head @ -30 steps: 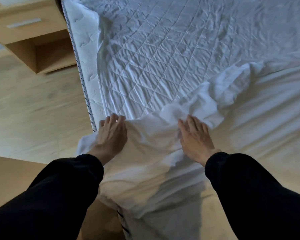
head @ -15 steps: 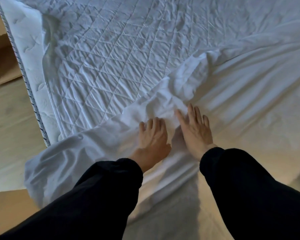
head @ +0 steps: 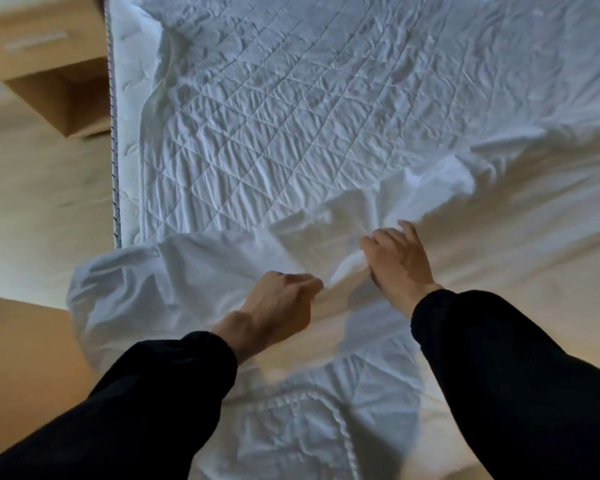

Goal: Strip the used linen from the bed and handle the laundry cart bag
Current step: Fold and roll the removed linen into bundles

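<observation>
My left grip [head: 278, 306] pinches a ridge of the sheet [head: 187, 278]; my right grip [head: 399, 265], at two o'clock, lies on it, hold unclear. Soft, light, slack: gather at that ridge.

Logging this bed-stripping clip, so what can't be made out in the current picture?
Head view:
Laundry cart bag: outside the frame.
Right hand: motion-blurred; grip on the sheet unclear.
Left hand: fingertips hidden by its own knuckles and gathered sheet.
Nightstand: blurred, cut by the left edge.
Bed: far end cut by the top edge.
</observation>
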